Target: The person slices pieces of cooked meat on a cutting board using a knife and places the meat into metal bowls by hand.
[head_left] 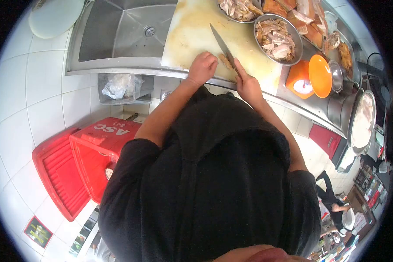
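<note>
My right hand (249,89) grips the handle of a knife (222,43). Its long blade points away from me and to the left over a stained, pale cutting board (190,30). Beside the blade, near the board's front edge, lies a small browned piece of meat (225,61). Just left of that piece is my left hand (203,68), its fingers curled closed; whatever may be inside them is hidden. Farther right, a metal bowl (298,40) holds chopped meat (276,40). A second bowl of shredded meat (240,8) sits behind it.
Left of the board is a steel sink (118,30). Large roasted meat slabs (299,19) fill the back right. An orange scale (299,81) stands by the bowls, near a metal pot (338,111). A red cooler box (105,135) sits on the floor behind left; another person (332,201) is behind right.
</note>
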### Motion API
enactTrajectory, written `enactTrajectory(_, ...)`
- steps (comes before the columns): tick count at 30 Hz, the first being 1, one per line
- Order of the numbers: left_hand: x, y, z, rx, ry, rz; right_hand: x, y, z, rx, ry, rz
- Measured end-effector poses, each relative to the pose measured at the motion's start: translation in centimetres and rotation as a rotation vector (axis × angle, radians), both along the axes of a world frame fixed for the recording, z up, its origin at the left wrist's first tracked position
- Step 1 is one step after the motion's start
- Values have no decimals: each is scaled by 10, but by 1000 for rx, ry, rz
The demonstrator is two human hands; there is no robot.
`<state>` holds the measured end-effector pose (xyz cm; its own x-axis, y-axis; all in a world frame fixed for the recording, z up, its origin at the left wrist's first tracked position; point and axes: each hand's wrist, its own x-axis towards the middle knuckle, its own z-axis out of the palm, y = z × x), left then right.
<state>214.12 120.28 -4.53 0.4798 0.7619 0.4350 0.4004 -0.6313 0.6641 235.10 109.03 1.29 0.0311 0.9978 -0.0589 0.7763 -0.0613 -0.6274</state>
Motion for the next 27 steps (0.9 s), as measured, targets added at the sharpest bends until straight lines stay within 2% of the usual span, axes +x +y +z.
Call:
enactTrajectory(5, -5, -7, 1, -62, 18, 3, 0, 4, 5, -4, 69, -58)
enactTrajectory(8, -8, -5, -6, -32, -25, -3, -11, 1, 55, 181, 102, -115)
enactTrajectory(11, -8, -4, -8, -32, -34, 17, -17, -3, 76, 469, 97, -69)
enactTrajectory(12, -8, -5, -7, -34, -46, 19, -17, -7, 69, 453, 102, -59)
enactTrajectory(15, -8, -6, -3, -73, -34, 9, -9, -17, -3, -5, -92, 11)
enactTrajectory(16, -8, -4, -1, -88, -22, 4, -9, -18, -7, 137, -82, 34)
enactTrajectory(20, -12, -7, -2, -119, -38, 28, -9, -9, 27, -51, -41, -38)
enactTrajectory(23, -11, -4, -8, -65, -57, 17, -13, -10, 47, 318, 37, -32)
enactTrajectory(25, -11, -4, -8, -57, -63, 23, -16, -13, 54, 333, 42, -35)
enactTrajectory(27, -12, -4, -6, -33, -62, 29, -18, -19, 35, 317, 43, -22)
